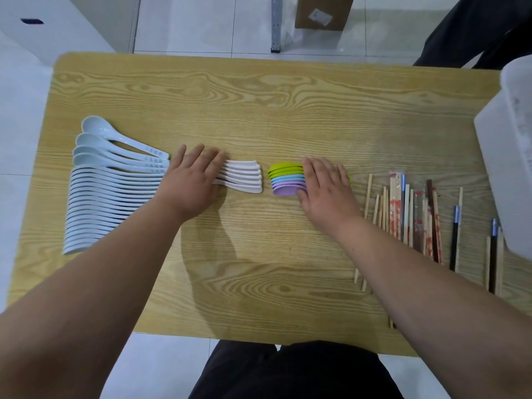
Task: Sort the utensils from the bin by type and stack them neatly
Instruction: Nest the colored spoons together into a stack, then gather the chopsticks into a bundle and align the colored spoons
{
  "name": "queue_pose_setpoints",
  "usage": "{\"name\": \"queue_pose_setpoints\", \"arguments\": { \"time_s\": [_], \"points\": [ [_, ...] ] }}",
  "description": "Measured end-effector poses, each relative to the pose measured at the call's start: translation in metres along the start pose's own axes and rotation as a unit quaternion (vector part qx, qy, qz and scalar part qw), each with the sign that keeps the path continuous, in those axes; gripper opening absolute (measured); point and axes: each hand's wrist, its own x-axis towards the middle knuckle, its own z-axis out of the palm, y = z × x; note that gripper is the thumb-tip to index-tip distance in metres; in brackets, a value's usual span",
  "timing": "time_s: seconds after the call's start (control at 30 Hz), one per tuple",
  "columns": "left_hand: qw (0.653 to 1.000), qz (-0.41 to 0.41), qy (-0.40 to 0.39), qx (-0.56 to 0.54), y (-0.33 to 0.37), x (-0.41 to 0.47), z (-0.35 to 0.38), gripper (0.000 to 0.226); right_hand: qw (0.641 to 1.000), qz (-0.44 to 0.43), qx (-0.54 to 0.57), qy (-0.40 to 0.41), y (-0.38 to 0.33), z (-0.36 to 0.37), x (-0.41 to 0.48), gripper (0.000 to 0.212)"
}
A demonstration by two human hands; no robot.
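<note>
A long row of pale blue soup spoons (98, 194) lies overlapped at the left of the wooden table (259, 105). In the middle lies a short row of white spoons (244, 177); my left hand (193, 182) rests flat on their left ends, fingers spread. Right of them is a nested row of coloured spoons (286, 180), green, blue and purple; my right hand (325, 188) lies flat over their right part, hiding the handles. Chopsticks (411, 214), wooden, wrapped and dark, lie side by side at the right.
A translucent white plastic bin (509, 156) stands at the table's right edge. Beyond the table are a cardboard box (322, 12), a metal leg (276, 24) and a person's dark trouser leg (472, 33). White cabinets stand at the left.
</note>
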Motion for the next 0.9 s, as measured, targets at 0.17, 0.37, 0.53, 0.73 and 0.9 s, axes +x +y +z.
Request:
{"name": "queue_pose_setpoints", "arguments": {
  "time_s": [0.17,0.37,0.53,0.73,0.9],
  "points": [
    [1.0,0.004,-0.007,0.007,0.014,0.001,-0.001,0.069,1.0,0.007,-0.002,-0.005,0.001,-0.003,-0.003,0.069],
    [0.999,0.011,0.051,-0.009,0.042,-0.014,-0.005,0.062,1.0,-0.004,0.005,0.031,-0.007,-0.01,-0.018,0.067],
    [0.989,0.095,0.099,-0.046,0.088,-0.059,0.015,0.051,0.993,-0.087,0.007,0.082,-0.033,0.002,-0.072,0.062],
    [0.996,0.021,-0.067,-0.06,0.129,-0.108,0.032,0.062,0.997,-0.034,0.001,-0.066,-0.046,0.026,-0.127,0.065],
    [0.987,0.033,-0.157,-0.033,0.14,-0.124,0.019,0.069,0.993,0.013,0.002,-0.116,-0.062,0.016,-0.154,0.066]
  ]
}}
